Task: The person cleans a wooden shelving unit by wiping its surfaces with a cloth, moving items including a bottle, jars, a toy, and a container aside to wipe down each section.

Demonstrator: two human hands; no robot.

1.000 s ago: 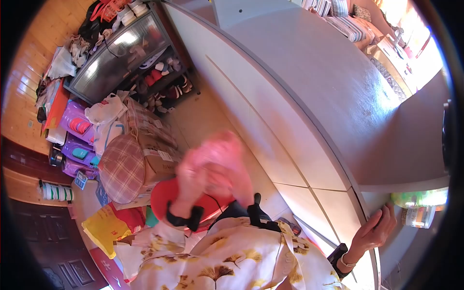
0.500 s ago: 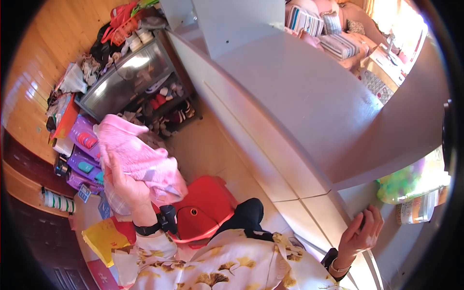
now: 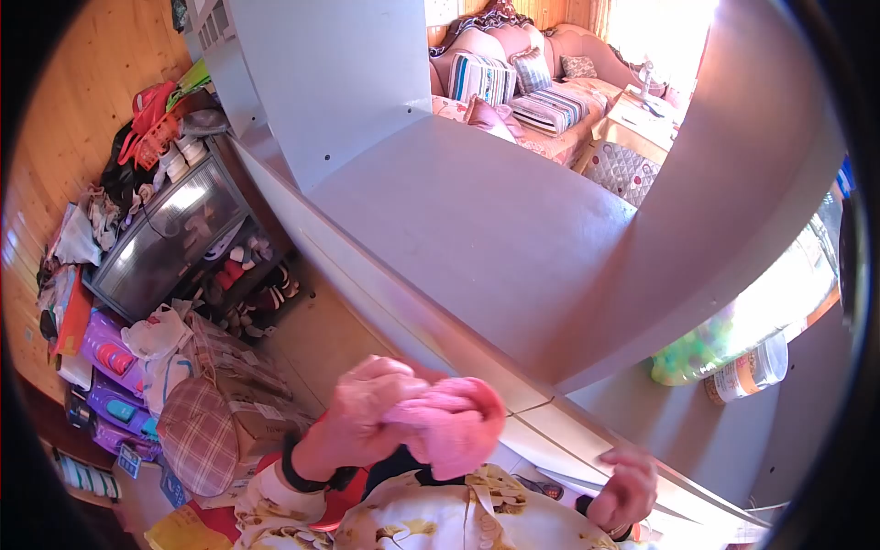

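Note:
In front of my body, my left hand (image 3: 367, 408) is closed around a bunched pink cloth (image 3: 456, 426), which hangs folded from the fingers. Low on the right, beside the cabinet's front edge, my right hand (image 3: 626, 490) is raised and slightly blurred. Its fingers are loosely bent and apart, and no object shows in them. The grey shelf surface (image 3: 440, 247) of the cabinet lies beyond both hands. Partly hidden below my left forearm is a red plastic basin or stool (image 3: 344, 504).
Cardboard boxes (image 3: 261, 417) and a plaid round cushion (image 3: 197, 435) stand on the floor at left. Behind them is a glass-front shoe cabinet (image 3: 174, 238) with clutter on top. A clear tub (image 3: 747, 371) sits on a right-hand shelf. A sofa (image 3: 587, 101) is farther back.
My left hand has brought the pink cloth rightward and down to my front; the cloth is now bunched. My right hand has moved slightly left and lower. The view has swung right.

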